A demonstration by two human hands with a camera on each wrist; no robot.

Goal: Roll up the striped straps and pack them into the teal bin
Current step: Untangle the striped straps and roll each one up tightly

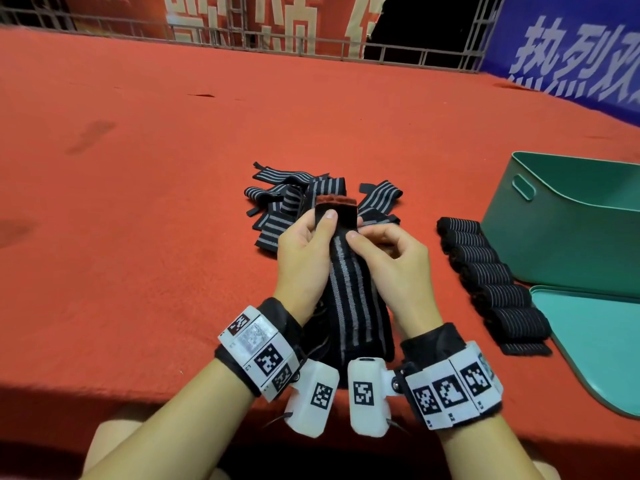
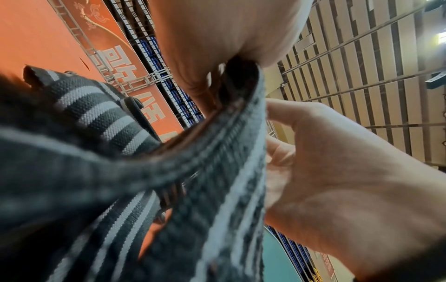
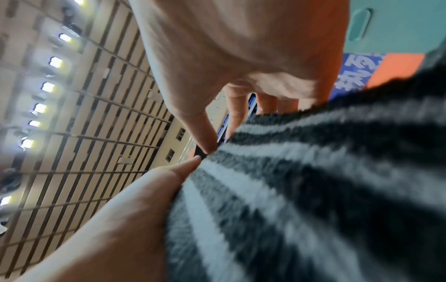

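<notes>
Gripping the upper end of a black striped strap, the left hand and right hand are holding it up between them near the person, each thumb pressing on its face with fingers curling behind. The strap's top is folding over, showing a reddish patch. Just beyond the hands, a loose pile of unrolled straps is lying on the red carpet. To the right, a row of rolled straps is resting beside the teal bin, whose teal lid is lying flat nearer.
</notes>
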